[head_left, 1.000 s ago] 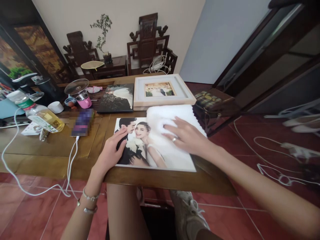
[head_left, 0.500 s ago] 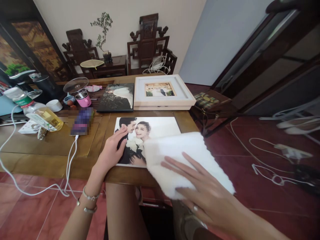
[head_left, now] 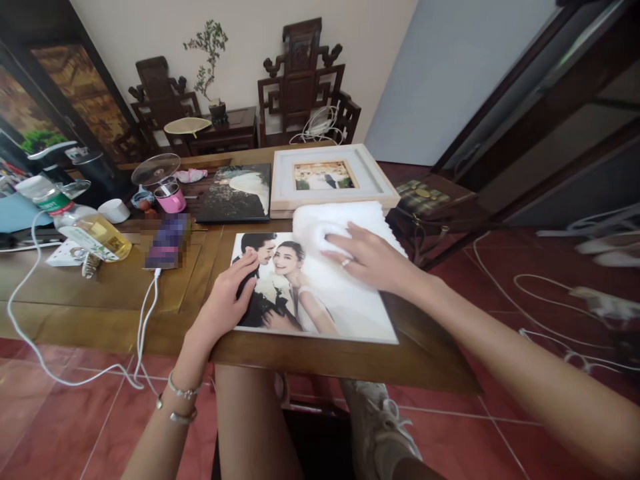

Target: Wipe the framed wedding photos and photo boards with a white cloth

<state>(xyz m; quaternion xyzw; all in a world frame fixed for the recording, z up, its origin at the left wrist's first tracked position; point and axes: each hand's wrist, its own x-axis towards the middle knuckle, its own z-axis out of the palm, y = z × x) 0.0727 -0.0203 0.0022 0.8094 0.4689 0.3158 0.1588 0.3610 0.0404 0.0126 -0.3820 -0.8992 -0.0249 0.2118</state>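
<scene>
A photo panel (head_left: 367, 320) with a picture of a couple lies flat near the front edge of the wooden table (head_left: 210, 333). Across its left part rests my left hand (head_left: 231, 293), fingers stretched out and touching the surface. My right hand (head_left: 367, 257) has its fingers bent into a white towel (head_left: 345, 215), bunching it up. The towel covers the panel's upper right corner and reaches back to the light wooden picture frame (head_left: 287, 203). Part of the right fingertips is hidden in the cloth.
Behind the panel lies a dark photo panel (head_left: 225, 200). To the left are a phone (head_left: 167, 243) with a white cable, a pink mug (head_left: 173, 200), a white cup (head_left: 115, 211) and a bottle of yellow liquid (head_left: 95, 230). A plaid bag (head_left: 420, 197) is beyond the table's right end.
My right hand and the towel have moved up and away from me, uncovering the panel's lower right part. The fingers now bunch the cloth. My left hand has stayed on the panel.
</scene>
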